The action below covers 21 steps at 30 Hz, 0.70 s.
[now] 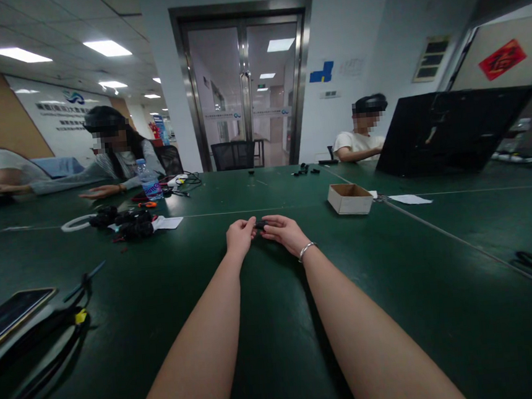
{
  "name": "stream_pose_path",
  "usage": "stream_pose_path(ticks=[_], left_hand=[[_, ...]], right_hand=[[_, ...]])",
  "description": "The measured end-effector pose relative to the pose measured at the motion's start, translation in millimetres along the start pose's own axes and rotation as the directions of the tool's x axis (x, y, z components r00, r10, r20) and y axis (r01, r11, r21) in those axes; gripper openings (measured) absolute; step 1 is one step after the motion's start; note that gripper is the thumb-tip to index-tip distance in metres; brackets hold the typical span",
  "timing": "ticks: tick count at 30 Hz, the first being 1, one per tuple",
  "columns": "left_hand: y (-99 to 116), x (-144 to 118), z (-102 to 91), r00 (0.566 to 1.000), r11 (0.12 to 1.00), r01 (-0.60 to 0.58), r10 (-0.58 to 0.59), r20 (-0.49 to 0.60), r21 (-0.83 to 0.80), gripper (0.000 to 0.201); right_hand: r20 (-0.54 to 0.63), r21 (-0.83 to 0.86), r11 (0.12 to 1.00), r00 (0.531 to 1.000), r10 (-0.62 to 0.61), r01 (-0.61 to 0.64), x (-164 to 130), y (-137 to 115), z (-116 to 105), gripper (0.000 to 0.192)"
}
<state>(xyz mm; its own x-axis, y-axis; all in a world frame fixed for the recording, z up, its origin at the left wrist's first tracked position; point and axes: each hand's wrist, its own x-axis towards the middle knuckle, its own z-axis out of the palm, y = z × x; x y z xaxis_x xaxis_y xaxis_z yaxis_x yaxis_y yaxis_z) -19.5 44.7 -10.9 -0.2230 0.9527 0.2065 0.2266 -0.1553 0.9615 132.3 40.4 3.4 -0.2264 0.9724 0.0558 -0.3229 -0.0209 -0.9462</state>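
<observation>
Both hands: left hand (240, 237), right hand (286, 233) | fingers pinch small black part (260, 225) | bottle label (151, 188) unreadable

Both arms stretch forward, left hand (240, 236) and right hand (285, 231) meeting, fingers pinched.

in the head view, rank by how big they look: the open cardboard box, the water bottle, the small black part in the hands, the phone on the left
1. phone, though it lies nearest the camera, which inflates it
2. cardboard box
3. water bottle, farther off, so it is unsure against the box
4. small black part, pinched between left hand and right hand
</observation>
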Motion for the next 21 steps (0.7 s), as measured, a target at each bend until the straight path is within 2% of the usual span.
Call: stream_pose_path(ticks=[10, 15, 18, 21], left_hand=[[20, -12, -5.5, 0.999, 0.978, 0.018, -0.008, -0.048, 0.206, 0.040], [20, -12, -6.1, 0.999, 0.971, 0.008, 0.002, -0.039, 0.241, 0.042], [15, -10, -4.8, 1.000, 0.986, -0.024, 0.027, -0.016, 0.167, 0.039], [12, -8, -2.7, 0.996, 0.997, -0.074, 0.074, 0.047, -0.011, 0.027]], right_hand=[[0.039, 0.003, 1.000, 0.999, -0.013, 0.013, -2, -1, 0, 0.030], [0.040, 0.014, 1.000, 0.999, -0.008, 0.008, -2, -3, 0, 0.029], [0.036, 0.030, 0.999, 0.999, 0.016, -0.017, -2, -4, 1, 0.026], [-0.020, 0.044, 0.998, 0.999, 0.045, -0.044, -1, -5, 3, 0.016]])
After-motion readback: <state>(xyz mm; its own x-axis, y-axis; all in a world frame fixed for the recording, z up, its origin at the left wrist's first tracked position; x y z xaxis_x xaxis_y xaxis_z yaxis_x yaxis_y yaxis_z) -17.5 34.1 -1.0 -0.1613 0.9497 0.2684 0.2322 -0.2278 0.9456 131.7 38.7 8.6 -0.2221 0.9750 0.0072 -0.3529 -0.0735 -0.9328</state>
